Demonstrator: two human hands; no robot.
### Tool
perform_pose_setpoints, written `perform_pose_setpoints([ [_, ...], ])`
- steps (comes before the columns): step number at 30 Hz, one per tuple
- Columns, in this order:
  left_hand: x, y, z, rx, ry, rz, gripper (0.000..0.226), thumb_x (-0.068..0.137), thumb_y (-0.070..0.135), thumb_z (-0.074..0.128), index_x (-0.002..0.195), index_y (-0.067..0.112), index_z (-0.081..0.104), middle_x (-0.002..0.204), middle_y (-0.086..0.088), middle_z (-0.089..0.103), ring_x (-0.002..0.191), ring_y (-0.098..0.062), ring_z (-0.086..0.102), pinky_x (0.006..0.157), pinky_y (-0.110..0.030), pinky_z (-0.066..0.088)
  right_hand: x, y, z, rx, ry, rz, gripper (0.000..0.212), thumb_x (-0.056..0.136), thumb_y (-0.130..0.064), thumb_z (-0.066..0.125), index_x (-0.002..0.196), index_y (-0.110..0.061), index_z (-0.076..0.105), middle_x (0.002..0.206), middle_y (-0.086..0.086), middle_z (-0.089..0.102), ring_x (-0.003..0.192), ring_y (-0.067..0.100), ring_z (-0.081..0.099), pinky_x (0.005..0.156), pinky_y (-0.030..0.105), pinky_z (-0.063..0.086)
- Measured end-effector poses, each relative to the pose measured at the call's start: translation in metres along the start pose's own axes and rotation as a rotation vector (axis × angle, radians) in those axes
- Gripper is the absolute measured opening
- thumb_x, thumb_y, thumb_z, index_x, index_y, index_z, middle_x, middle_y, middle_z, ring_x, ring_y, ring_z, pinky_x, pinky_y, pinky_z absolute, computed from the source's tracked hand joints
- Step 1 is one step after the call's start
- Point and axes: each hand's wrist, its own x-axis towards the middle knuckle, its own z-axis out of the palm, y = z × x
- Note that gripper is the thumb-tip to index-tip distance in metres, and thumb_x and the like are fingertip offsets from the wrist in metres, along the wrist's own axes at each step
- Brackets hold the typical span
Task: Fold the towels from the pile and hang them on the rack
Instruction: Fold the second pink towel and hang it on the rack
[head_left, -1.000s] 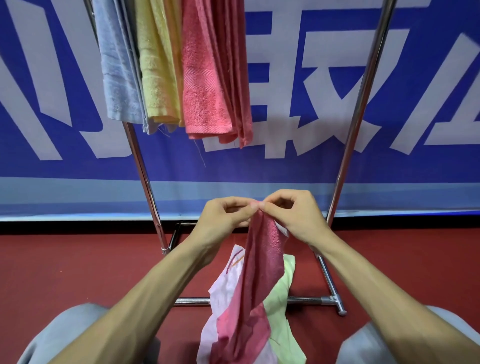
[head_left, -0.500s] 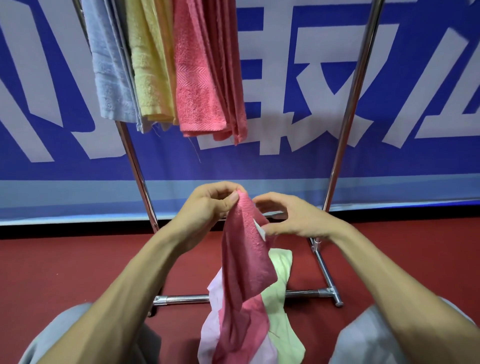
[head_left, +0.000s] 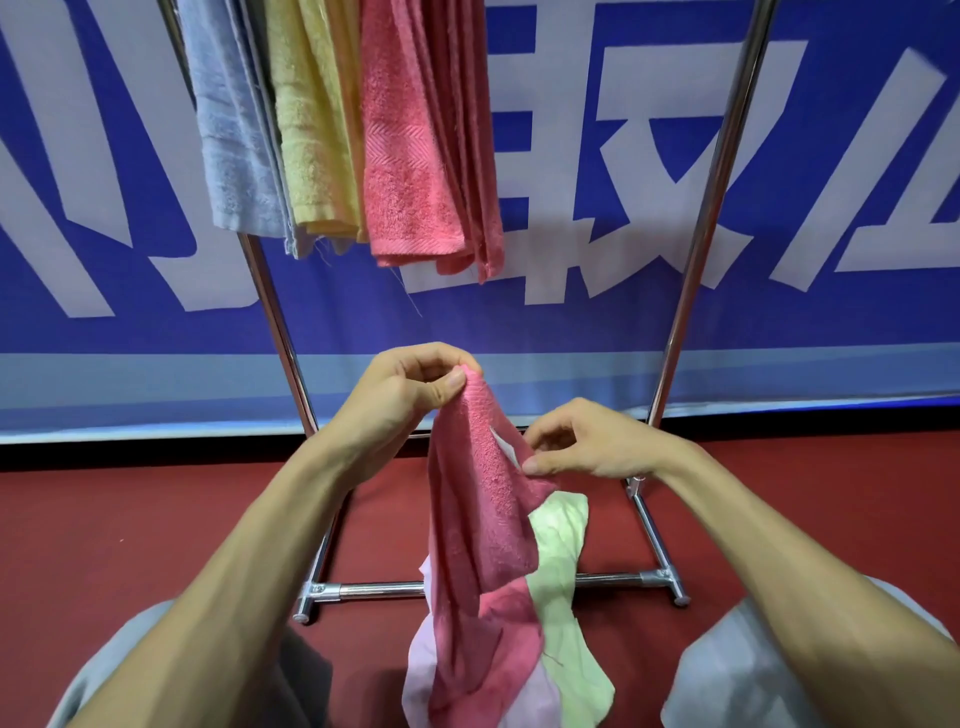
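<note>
Spreading the dark pink terry towel (head_left: 478, 519) at centre frame.
My left hand (head_left: 410, 395) stays pinched on its corner; my right hand (head_left: 587, 447) has slid down, nipping the edge, opening it for folding.

Rack (head_left: 696, 249) top cut off (hung towels (head_left: 405, 156) too); pile (head_left: 561, 649) partly hidden.

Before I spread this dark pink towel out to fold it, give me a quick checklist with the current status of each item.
1. Left hand pinches the top corner of the dark pink towel: ok.
2. Right hand grips the towel's side edge: ok, fingers pinch it by the white tag.
3. Towel lifted free of the pile: not ok, its lower end lies on the pile.
4. Towel spread flat: not ok, it hangs bunched.
5. Free space on the rack right of the hung pink towel: cannot tell, the top bar is out of view.
</note>
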Motion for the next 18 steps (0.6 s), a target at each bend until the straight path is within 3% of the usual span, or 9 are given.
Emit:
perform_pose_setpoints([
  [2,0.000,0.001,0.000,-0.012,-0.028,-0.012,0.006,0.083,0.005,0.058,0.081,0.007,0.064,0.070,0.003,0.063,0.067,-0.009,0.056,0.069,-0.016,0.045,-0.001,-0.001,0.002,-0.037,-0.034,0.003,0.007,0.084,-0.013,0.072,0.087,-0.007,0.073,0.080,0.001,0.068,0.070,0.005,0.059,0.069,0.017,0.046],
  [4,0.001,0.001,-0.001,0.017,-0.006,-0.021,0.013,0.087,-0.001,0.056,0.081,0.007,0.064,0.069,0.003,0.063,0.067,-0.009,0.056,0.070,-0.016,0.044,-0.001,-0.001,0.004,-0.108,-0.051,-0.003,0.008,0.083,-0.016,0.073,0.075,-0.018,0.070,0.079,0.001,0.065,0.069,0.003,0.056,0.068,0.016,0.043],
  [7,0.004,-0.003,-0.004,0.089,0.153,-0.031,0.023,0.090,-0.003,0.054,0.079,0.011,0.068,0.072,0.001,0.064,0.073,-0.013,0.055,0.076,-0.025,0.042,0.000,0.004,0.000,-0.191,0.011,0.038,0.014,0.081,-0.022,0.075,0.072,-0.015,0.065,0.071,-0.005,0.063,0.064,0.002,0.051,0.067,0.024,0.041],
  [9,0.006,-0.005,-0.006,0.174,0.272,-0.029,0.019,0.089,0.002,0.060,0.080,0.014,0.070,0.077,-0.003,0.065,0.077,-0.014,0.055,0.078,-0.029,0.043,0.000,0.008,-0.008,-0.213,0.140,0.076,0.017,0.080,-0.022,0.076,0.071,-0.019,0.062,0.060,-0.013,0.062,0.056,0.000,0.050,0.062,0.021,0.042],
  [13,0.007,-0.007,-0.008,0.259,0.455,0.001,0.013,0.083,0.006,0.070,0.080,0.018,0.071,0.074,-0.001,0.068,0.066,-0.002,0.060,0.073,-0.023,0.050,-0.002,0.008,-0.019,-0.053,0.489,0.083,0.011,0.076,-0.014,0.079,0.075,-0.014,0.068,0.064,0.007,0.068,0.055,0.010,0.061,0.058,0.027,0.053],
  [18,0.010,-0.009,-0.014,0.255,0.612,-0.006,0.009,0.077,0.011,0.077,0.079,0.019,0.073,0.079,-0.009,0.072,0.074,-0.016,0.067,0.081,-0.039,0.058,-0.001,-0.001,-0.019,0.297,0.745,-0.022,0.015,0.070,-0.003,0.081,0.070,-0.012,0.068,0.059,-0.002,0.063,0.053,0.000,0.058,0.054,0.015,0.050],
])
